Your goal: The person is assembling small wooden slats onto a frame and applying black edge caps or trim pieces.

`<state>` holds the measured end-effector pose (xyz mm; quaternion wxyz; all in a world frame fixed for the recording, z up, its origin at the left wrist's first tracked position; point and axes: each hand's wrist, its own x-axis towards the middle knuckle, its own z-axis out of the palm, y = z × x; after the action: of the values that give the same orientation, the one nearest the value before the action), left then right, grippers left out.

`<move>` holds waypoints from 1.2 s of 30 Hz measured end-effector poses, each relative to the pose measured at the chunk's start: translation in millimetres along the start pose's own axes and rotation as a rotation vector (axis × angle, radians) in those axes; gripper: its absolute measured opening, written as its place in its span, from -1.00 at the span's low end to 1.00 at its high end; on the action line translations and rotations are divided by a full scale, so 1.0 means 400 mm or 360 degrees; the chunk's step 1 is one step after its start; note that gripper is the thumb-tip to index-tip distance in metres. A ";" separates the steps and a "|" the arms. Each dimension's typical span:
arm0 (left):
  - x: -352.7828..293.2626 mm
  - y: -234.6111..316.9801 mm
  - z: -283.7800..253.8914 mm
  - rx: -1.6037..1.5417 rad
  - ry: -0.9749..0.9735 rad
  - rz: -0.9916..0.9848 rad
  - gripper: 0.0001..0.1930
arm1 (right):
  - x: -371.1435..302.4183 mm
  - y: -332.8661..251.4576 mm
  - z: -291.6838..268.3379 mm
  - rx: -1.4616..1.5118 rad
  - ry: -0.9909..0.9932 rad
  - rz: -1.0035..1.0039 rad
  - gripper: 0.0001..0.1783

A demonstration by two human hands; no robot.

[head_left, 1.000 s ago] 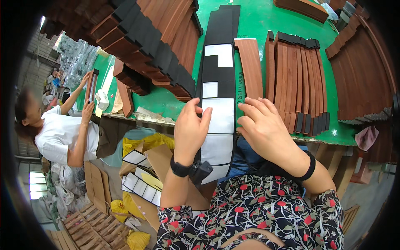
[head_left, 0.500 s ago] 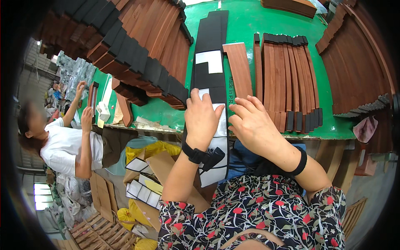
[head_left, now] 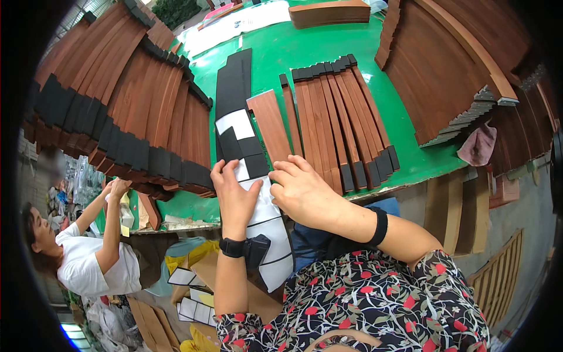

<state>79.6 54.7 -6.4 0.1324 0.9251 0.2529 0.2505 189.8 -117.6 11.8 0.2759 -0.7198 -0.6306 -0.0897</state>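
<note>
A long black foam pad sheet runs toward me along the green table. White backing squares show on its near part, which hangs past the table edge. My left hand rests on this sheet, open, with fingers spread and thumb apart. At the sheet's right side is my right hand, its fingers curled together against the edge; whatever is between the fingertips is hidden. Beside the sheet lies a flat brown wooden slat. Right of it, a thin slat stands on edge next to a row of black-tipped wooden slats.
Tall stacks of black-ended slats fill the left of the green table. More slats and a pink cloth are at the right. A co-worker in a white shirt is at the left. Cardboard lies below.
My view has shifted, so the table appears further left and lower. My right hand has moved in to the sheet's edge, its fingers curling closer. The left hand stays on the sheet.
</note>
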 end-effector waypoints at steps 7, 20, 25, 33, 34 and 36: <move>0.016 0.026 -0.048 -0.1887 -0.0336 -0.0740 0.01 | 0.005 0.021 -0.027 0.0314 0.0458 0.0156 -0.79; -0.065 0.042 -0.149 -0.2420 -0.0820 -0.0560 -0.43 | 0.029 -0.015 -0.063 0.0550 0.0390 0.0213 -0.51; -0.048 0.091 -0.140 -0.2057 -0.0582 -0.0516 -0.59 | 0.018 -0.038 -0.050 0.0464 0.0408 -0.0066 -0.53; 0.010 0.027 -0.070 -0.1299 -0.0052 -0.0192 -0.54 | -0.001 -0.022 -0.058 0.0592 0.0782 -0.0177 -0.66; 0.031 0.041 -0.080 -0.0997 -0.0107 -0.0248 -0.49 | -0.013 -0.020 -0.059 0.0923 0.0769 0.0094 -0.73; 0.056 0.044 -0.063 -0.0411 -0.0052 -0.0199 -0.38 | -0.030 -0.011 -0.090 0.1414 0.0564 0.0626 -0.75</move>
<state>89.9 55.1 30.2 0.2698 0.8867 0.2736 0.2572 191.2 -146.0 37.5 0.6691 -0.6119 -0.4043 0.1197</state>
